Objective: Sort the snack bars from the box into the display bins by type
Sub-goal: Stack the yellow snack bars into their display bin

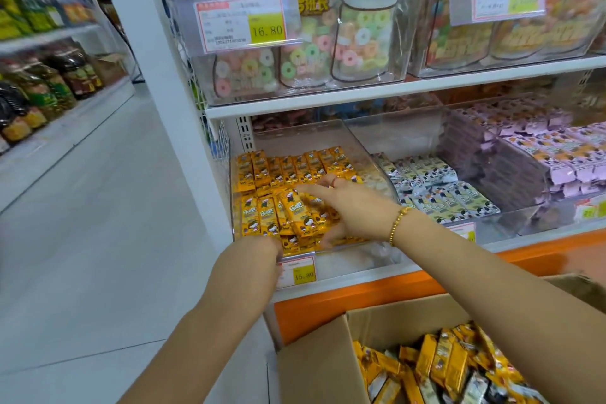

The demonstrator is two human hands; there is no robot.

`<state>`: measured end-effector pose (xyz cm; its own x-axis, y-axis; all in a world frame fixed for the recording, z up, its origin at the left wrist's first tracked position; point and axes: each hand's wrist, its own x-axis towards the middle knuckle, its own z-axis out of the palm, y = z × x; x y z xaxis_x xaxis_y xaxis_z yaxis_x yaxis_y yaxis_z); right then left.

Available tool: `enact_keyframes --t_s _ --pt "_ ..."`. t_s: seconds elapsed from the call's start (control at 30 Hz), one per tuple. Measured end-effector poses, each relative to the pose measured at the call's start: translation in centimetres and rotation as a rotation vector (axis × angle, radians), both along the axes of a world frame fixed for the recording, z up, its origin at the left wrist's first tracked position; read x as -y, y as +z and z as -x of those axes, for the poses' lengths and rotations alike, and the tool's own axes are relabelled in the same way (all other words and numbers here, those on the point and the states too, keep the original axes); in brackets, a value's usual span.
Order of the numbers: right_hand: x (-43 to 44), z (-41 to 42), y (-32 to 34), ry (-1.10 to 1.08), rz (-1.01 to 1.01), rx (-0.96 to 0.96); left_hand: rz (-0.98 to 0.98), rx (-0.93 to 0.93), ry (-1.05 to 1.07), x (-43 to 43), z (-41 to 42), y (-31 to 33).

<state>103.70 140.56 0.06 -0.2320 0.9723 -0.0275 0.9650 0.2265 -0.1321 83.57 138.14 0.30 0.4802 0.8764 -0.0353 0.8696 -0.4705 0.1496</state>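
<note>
Your right hand [347, 210], a gold bracelet [398, 226] at its wrist, lies spread over the yellow snack bars [288, 174] inside the clear bin [328, 133]. Its fingers [308, 189] are straight and released. Your left hand [262, 248] is at that bin's front edge, just above its price tag [296, 272]; I cannot tell whether it grasps anything. Below and right of the bin, the cardboard box [314, 354] holds mixed bars [442, 361]. The bin's right neighbour holds cow-print bars [442, 197].
</note>
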Motion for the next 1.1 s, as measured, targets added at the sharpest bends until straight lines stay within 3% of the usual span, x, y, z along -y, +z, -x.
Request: enact_keyframes --t_s 0.13,0.23,0.37,0.47,0.57,0.63,0.7,0.77,0.9,0.97,1.1 --pt "0.3 1.6 -0.3 0.165 -0.063 0.022 -0.097 0.16 0.044 0.3 1.0 -1.2" --pt "-0.4 1.3 -0.9 0.094 -0.148 -0.177 -0.128 0.188 0.045 0.3 0.9 -1.4" --pt "-3.9 0.7 -1.3 -0.124 -0.217 -0.227 -0.137 0.095 0.045 0.4 0.6 -1.5" --pt "-7.3 2.0 -1.0 -0.142 -0.187 -0.202 -0.111 0.046 0.057 0.1 0.4 -1.0" --pt "-9.0 3.2 -0.6 -0.139 -0.111 -0.301 0.039 -0.061 0.091 -0.3 -0.3 -0.3" --pt "-9.0 3.6 -0.4 -0.124 -0.049 -0.364 0.038 -0.065 0.106 -0.1 -0.5 -0.1" --pt "-7.7 3.3 -0.1 -0.123 -0.07 -0.462 -0.036 -0.028 0.12 0.4 -0.2 -0.3" --pt "-4.7 2.2 0.6 -0.129 -0.213 -0.528 -0.127 0.031 0.103 1.0 -0.1 -1.1" --pt "5.6 -1.4 1.0 0.023 -0.375 -0.524 -0.338 0.312 -0.233 4.1 -1.6 -3.2" --pt "10.3 -3.6 -0.7 0.025 -0.288 -0.519 -0.191 0.369 -0.302 6.4 -3.4 -4.7" --pt "15.0 -9.7 -9.7 -0.163 -0.015 -0.417 0.142 0.141 -0.244 9.4 -6.5 -10.9"
